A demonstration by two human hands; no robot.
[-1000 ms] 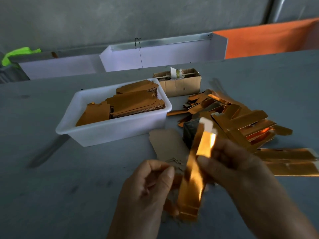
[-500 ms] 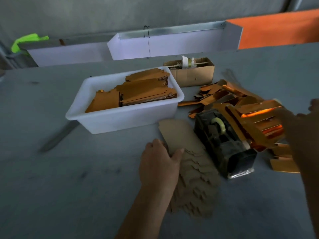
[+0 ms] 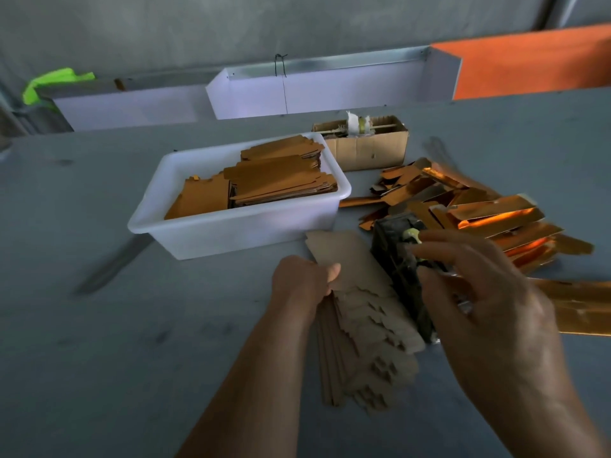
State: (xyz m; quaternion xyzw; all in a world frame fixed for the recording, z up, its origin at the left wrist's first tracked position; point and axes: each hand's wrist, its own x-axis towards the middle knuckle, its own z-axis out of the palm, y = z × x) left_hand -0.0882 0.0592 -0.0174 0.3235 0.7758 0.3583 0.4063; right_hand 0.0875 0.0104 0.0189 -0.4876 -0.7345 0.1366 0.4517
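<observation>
A fanned stack of flat brown card blanks lies on the grey table in front of me. My left hand grips the top blank at its left edge, thumb on top. Right of the stack stands a black tape dispenser with a pale roll. My right hand hovers over the dispenser, fingers spread and loosely bent, fingertips at the roll; whether it pinches tape cannot be told. A pile of folded shiny gold boxes lies behind it.
A white plastic tub holding stacked gold card blanks stands at centre left. Behind it sits a small brown carton with a stick and roll. White trays and an orange panel line the far edge.
The folded gold box that both hands held went onto the pile at right. My left hand dropped onto the brown stack; my right hand came back over the tape dispenser.
</observation>
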